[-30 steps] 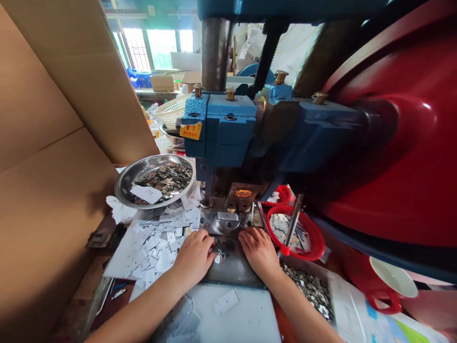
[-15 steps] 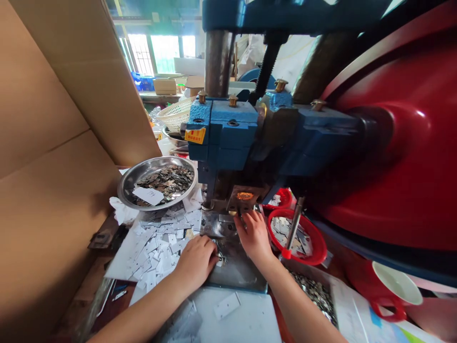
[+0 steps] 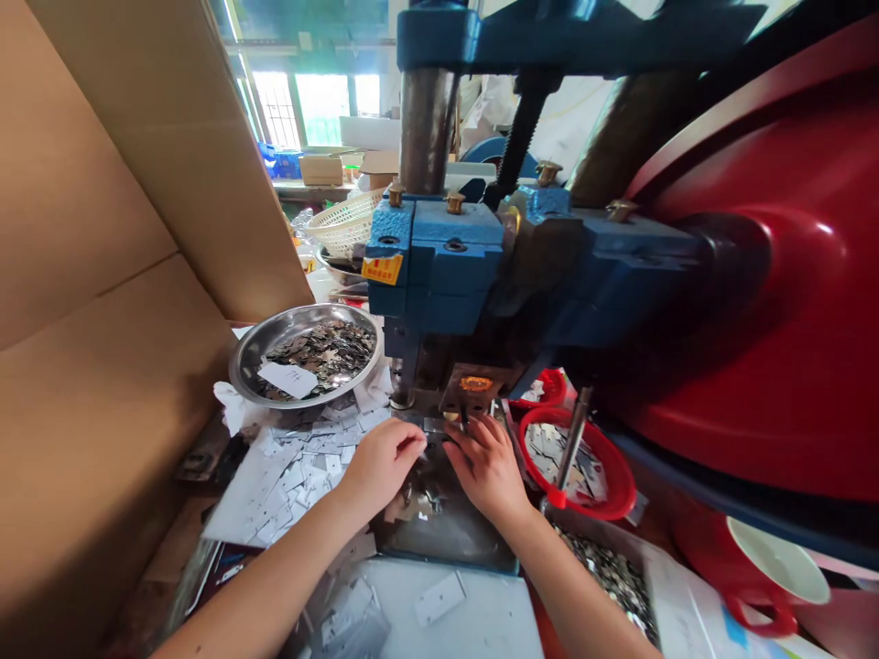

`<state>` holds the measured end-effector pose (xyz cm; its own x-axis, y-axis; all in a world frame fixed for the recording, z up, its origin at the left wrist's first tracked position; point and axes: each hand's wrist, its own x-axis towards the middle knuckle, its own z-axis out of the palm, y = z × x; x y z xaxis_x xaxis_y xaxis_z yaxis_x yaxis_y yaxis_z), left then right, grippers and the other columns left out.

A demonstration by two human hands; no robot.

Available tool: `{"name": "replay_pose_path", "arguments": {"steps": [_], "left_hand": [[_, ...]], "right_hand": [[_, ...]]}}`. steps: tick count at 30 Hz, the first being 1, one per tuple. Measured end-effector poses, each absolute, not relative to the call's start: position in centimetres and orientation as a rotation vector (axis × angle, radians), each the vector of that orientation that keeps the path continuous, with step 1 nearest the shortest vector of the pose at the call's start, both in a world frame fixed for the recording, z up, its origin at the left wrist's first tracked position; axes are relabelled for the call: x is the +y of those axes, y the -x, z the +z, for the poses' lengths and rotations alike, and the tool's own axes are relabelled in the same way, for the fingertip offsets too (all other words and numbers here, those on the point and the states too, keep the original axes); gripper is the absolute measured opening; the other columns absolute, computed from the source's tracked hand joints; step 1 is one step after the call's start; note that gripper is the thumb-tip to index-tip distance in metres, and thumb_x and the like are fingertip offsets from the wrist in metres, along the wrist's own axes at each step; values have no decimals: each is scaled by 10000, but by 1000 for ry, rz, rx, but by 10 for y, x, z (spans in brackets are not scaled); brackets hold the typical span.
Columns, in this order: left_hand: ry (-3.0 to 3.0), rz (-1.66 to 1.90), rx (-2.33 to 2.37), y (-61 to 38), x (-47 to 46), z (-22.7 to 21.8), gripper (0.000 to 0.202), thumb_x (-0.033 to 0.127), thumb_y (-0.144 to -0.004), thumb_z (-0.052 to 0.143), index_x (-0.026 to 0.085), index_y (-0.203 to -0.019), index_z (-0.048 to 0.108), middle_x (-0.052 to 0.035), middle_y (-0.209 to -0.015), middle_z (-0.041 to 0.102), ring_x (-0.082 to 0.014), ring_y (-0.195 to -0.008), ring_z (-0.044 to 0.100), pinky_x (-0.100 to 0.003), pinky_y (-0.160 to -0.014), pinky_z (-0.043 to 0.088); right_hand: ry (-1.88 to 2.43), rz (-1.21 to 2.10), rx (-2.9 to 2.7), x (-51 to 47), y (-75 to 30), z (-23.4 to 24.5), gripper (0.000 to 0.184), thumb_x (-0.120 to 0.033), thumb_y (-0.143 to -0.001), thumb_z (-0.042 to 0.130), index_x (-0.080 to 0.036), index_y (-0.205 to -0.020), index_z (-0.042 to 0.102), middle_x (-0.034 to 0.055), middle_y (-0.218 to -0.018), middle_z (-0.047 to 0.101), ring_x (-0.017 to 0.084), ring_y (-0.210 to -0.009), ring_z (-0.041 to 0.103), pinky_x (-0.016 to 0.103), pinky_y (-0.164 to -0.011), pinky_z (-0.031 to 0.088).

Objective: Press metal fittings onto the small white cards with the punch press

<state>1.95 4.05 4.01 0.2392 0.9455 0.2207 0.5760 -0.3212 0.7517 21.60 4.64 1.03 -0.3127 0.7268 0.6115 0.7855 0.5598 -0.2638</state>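
Note:
My left hand (image 3: 385, 465) is over the left side of the dark metal press bed (image 3: 473, 535), thumb and fingertips pinched together; what they hold, if anything, is too small to make out. My right hand (image 3: 489, 469) rests at the die beneath the blue press head (image 3: 457, 275), fingers stretched forward and thumb apart. Its fingertips are beside a small flat metal strip (image 3: 434, 425) on the die. Small metal pieces (image 3: 427, 502) lie loose on the bed between my forearms. Left of my left hand, thin flat metal plates (image 3: 295, 485) are spread in a pile.
A steel bowl (image 3: 237, 371) of small metal parts with a paper tag stands at left. Right of the press are a red basket (image 3: 628, 485) of plates, a box of scraps (image 3: 611, 572) and a red mug (image 3: 762, 613). A large red flywheel (image 3: 755, 366) and cardboard (image 3: 103, 384) flank me.
My left hand has moved forward and up from the loose pieces on the bed toward the die. My right hand's fingers have spread a little at the die. The view has shifted slightly.

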Motion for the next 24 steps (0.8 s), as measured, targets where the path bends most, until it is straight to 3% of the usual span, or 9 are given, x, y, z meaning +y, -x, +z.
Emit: {"name": "replay_pose_path", "arguments": {"steps": [5, 17, 24], "left_hand": [[-2060, 920, 1448, -38, 66, 39, 119, 233, -858, 573, 226, -875, 691, -8, -870, 682, -176, -821, 616, -284, -750, 459], [-2174, 863, 1525, -45, 78, 36, 131, 214, -866, 576, 202, -861, 706, -28, -853, 653, -185, -830, 605, -296, -772, 462], [-2092, 927, 1533, -45, 79, 27, 94, 189, -830, 620, 196, -883, 697, -34, -895, 628, -191, -881, 591, -321, -833, 459]], "right_hand": [[1222, -1, -1930, 46, -219, 6, 250, -286, -913, 455, -203, -1077, 623, 86, -1011, 635, 239, -1017, 545, 434, -859, 479], [1238, 105, -2017, 48, -219, 4, 253, -328, -915, 470, -211, -1081, 621, 85, -1050, 625, 252, -1092, 510, 458, -903, 456], [1295, -105, -2149, 45, -217, 7, 249, -341, -901, 497, -226, -1083, 623, 74, -1085, 626, 270, -1122, 478, 507, -979, 362]]}}
